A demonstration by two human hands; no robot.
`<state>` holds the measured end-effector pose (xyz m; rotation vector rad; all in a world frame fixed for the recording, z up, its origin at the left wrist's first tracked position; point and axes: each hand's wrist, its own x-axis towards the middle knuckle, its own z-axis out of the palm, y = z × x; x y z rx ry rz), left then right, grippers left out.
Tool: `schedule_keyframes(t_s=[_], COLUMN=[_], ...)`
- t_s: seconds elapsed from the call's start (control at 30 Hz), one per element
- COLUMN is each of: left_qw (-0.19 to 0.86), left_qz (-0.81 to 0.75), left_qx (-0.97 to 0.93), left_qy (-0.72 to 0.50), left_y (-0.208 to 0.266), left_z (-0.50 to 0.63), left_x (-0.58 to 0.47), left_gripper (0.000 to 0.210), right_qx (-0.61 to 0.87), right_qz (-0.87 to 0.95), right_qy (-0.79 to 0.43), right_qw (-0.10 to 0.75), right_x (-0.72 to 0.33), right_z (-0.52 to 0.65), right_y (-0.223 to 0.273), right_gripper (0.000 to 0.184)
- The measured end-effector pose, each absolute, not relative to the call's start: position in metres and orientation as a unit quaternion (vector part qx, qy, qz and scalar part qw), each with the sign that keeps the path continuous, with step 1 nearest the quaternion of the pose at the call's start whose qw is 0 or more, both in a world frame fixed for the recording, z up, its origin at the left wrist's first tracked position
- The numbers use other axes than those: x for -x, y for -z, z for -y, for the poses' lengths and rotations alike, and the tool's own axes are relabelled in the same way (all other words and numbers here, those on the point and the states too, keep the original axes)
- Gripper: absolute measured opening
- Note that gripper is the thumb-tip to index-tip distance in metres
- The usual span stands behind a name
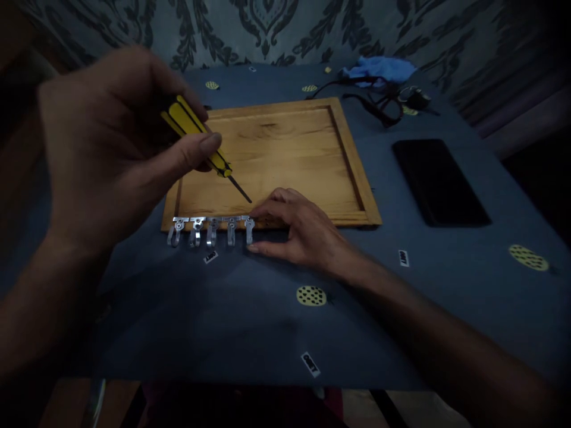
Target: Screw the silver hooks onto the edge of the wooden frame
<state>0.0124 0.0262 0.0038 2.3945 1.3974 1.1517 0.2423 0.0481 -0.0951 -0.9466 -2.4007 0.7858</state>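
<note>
Left hand [129, 142] holding screwdriver [190, 122] near metal hook strip [214, 224]

Hook strip is lying along the near edge of a framed wooden panel [276, 160], five hooks sticking out toward the person. Right hand [303, 229] is pinching the rightmost hook, fingers closing on it top and bottom. Left hand is gripping the yellow-and-black screwdriver by its handle, shaft pointing down toward the strip's right end. Panel is lying flat on the dark counter [361, 333]. Flat black object [441, 182] is lying to its right; glasses [372, 109] are resting near the far right corner, blue cloth [383, 69] sitting just behind.
</note>
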Motion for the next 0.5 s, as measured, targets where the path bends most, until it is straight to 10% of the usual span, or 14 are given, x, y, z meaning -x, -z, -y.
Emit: schedule_keyframes(t_s=[0.27, 0.5], left_qw=[0.324, 0.303], left_qz=[-0.509, -0.533], left_qx=[-0.684, -0.744], left_qy=[-0.410, -0.266], left_y=[0.034, 0.051], left_z=[-0.071, -0.087], left_x=[0.002, 0.027], left_gripper=[0.047, 0.025], right_qx=[0.335, 0.329], right_qz=[0.870, 0.866], right_qy=[-0.282, -0.281], right_qw=[0.227, 0.250], right_x=[-0.243, -0.243], right_z=[-0.049, -0.049], right_y=[0.098, 0.104], right_gripper=[0.039, 0.038])
